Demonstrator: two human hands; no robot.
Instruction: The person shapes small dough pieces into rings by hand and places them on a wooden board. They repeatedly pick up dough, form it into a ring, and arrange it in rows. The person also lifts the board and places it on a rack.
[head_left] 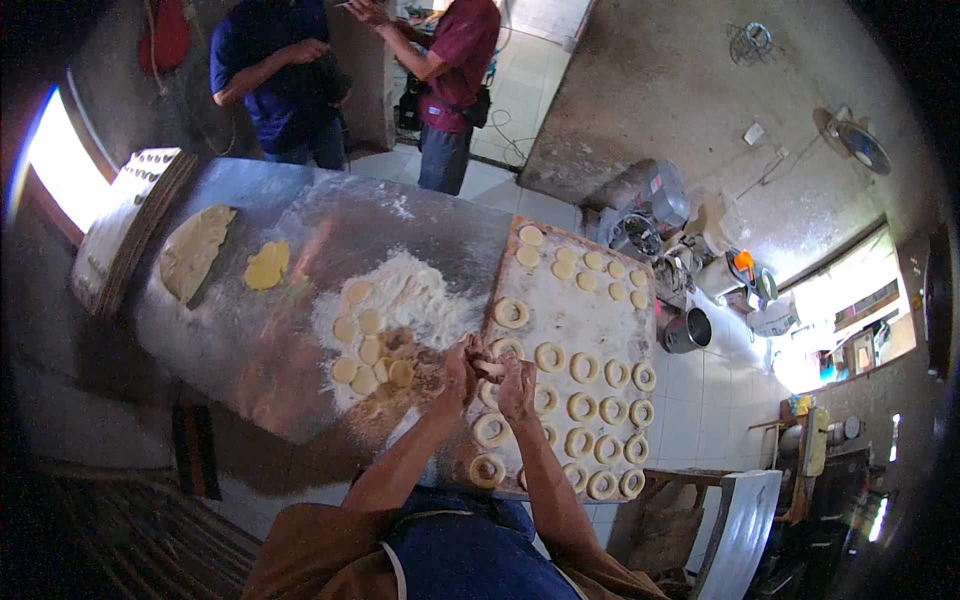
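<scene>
Both my hands meet over the left edge of a floured board (600,328). A pale piece of dough (489,369) is held between them, its full shape partly covered by fingers. My left hand (460,372) grips its left side, and my right hand (517,390) closes on its right side. Several dough rings (582,367) lie in rows on the board beneath and beyond my right hand. Small round dough pieces (565,256) sit at the board's far end. To the left of my hands, several dough discs (370,350) rest in a patch of white flour (425,295).
A large folded dough slab (197,252) and a yellow lump (267,266) lie farther left on the metal table (330,215). Stacked trays (130,225) stand at its left end. Two people (280,80) are across the table. A metal pot (687,330) stands on the floor at right.
</scene>
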